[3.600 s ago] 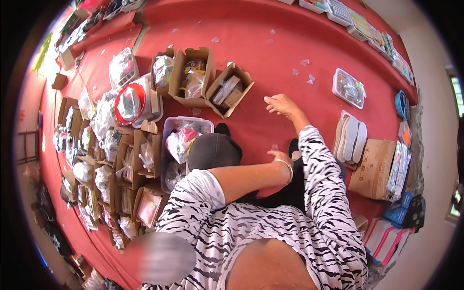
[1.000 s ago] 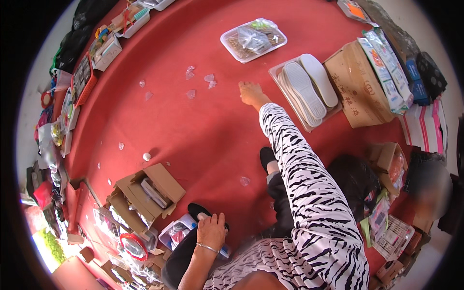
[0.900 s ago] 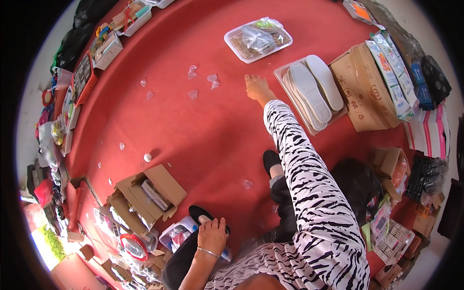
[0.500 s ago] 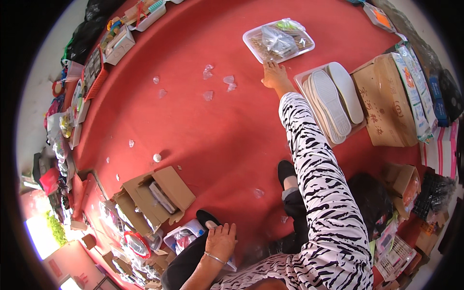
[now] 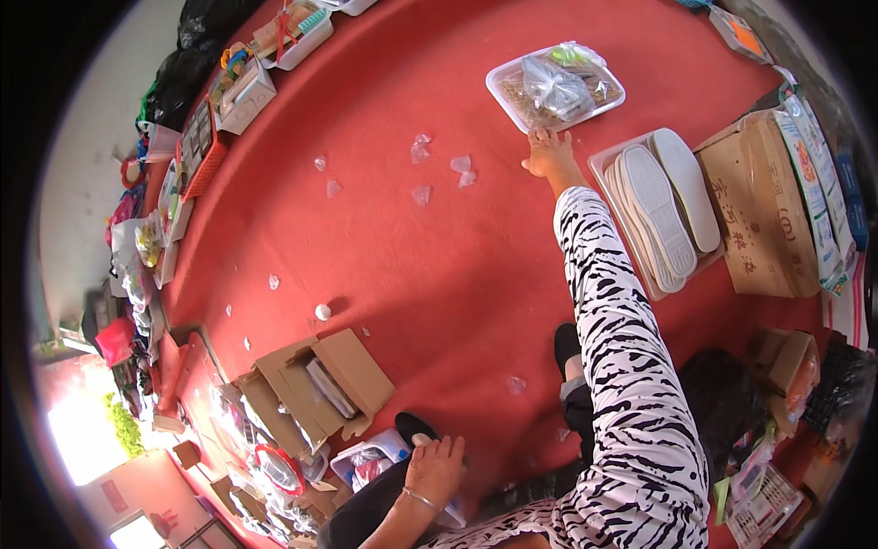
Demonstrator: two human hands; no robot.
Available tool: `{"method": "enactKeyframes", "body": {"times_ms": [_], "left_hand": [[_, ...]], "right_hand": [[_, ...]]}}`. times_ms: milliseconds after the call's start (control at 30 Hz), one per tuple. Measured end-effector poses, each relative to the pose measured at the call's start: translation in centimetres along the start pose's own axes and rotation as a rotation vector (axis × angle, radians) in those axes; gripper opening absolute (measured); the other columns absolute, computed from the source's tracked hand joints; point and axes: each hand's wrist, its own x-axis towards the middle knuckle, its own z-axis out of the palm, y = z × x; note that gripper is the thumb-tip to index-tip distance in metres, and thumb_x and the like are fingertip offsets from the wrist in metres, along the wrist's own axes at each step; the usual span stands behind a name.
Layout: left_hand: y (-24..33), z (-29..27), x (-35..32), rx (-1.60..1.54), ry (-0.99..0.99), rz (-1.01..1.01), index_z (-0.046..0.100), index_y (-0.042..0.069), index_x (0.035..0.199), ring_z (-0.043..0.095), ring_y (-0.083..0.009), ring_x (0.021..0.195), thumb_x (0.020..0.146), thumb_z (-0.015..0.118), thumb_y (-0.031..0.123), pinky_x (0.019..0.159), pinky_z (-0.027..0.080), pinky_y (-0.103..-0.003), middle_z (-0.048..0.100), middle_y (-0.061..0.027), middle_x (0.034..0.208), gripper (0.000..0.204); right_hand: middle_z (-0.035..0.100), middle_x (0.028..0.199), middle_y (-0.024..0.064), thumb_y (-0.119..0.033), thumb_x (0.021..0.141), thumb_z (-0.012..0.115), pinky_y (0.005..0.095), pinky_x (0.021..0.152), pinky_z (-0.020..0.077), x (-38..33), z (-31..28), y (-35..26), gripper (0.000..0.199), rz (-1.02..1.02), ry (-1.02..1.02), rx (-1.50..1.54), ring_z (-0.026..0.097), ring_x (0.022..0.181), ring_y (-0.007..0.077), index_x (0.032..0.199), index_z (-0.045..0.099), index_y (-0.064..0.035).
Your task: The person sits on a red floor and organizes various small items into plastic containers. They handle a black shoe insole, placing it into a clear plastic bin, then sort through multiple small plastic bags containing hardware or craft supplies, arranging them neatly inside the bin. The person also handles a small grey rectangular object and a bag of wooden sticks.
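On the red floor covering a white tray is set, with a clear bag inside; at its near rim the right hand is held, thumb apart; whether contact is made cannot be told; the rim should best be gripped firmly, with the tray kept level; well nearer than the tray, the left hand is rested, loosely spread, on dark trousers; right of the tray, dark characters are printed on a brown carton.

Opening, lower left: is being overexposed by daylight. Red floor covering: is being brightly lit. Soft shadow: is being cast beside white ball. Picture edges: are being bent, blackened.
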Motion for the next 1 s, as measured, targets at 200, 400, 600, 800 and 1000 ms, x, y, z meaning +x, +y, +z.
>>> {"method": "enactKeyframes", "body": {"times_ms": [200,400,600,800,1000], "left_hand": [[-0.3,0.1,-0.1,-0.029,-0.013,-0.005,0.048,0.005,0.122,0.055,-0.0257,0.103,0.077,0.064,0.029,0.085,0.042,-0.039,0.056,-0.0116,0.113,0.053],[-0.9,0.1,0.1,-0.051,0.003,-0.004,0.049,0.005,0.122,0.055,-0.0263,0.103,0.077,0.064,0.029,0.086,0.042,-0.04,0.056,-0.0123,0.113,0.052],[-0.7,-0.4,-0.3,-0.064,-0.048,-0.022,0.048,0.005,0.122,0.053,-0.0264,0.106,0.078,0.063,0.029,0.089,0.04,-0.04,0.055,-0.0126,0.114,0.052],[0.2,-0.2,-1.1,-0.035,-0.044,-0.029,0.047,0.005,0.123,0.052,-0.0267,0.108,0.079,0.062,0.029,0.091,0.039,-0.041,0.054,-0.0125,0.116,0.053],[1.6,0.0,-2.1,0.037,0.074,-0.001,0.047,0.004,0.123,0.053,-0.0257,0.105,0.078,0.062,0.029,0.089,0.039,-0.041,0.055,-0.012,0.114,0.054]], "right_hand": [[0.031,0.144,0.0045,-0.04,0.072,0.068,0.0506,0.108,0.0186,-0.6,-0.8,-0.2,0.089,-0.055,0.06,-0.031,0.026,0.134,0.023,0.142,0.019,-0.0152],[0.038,0.137,0.0076,-0.037,0.072,0.069,0.0487,0.102,0.0316,-0.1,-1.4,0.0,0.079,-0.025,0.046,0.13,0.037,0.127,0.0274,0.136,0.031,-0.0103],[0.051,0.118,0.0112,-0.022,0.074,0.063,0.0432,0.09,0.0418,-1.5,0.8,-0.3,0.03,-0.097,0.268,-0.01,0.052,0.108,0.028,0.096,0.064,-0.0011],[0.056,0.099,0.0139,-0.007,0.072,0.056,0.0417,0.078,0.0458,-6.9,4.4,0.5,0.012,-0.333,0.48,0.079,0.056,0.092,0.0298,0.077,0.065,-0.0007],[0.055,0.084,0.0115,-0.01,0.076,0.051,0.0401,0.076,0.0458,-15.9,8.1,1.0,0.014,-0.701,0.391,0.004,0.057,0.083,0.0277,0.073,0.063,-0.0043]]}}
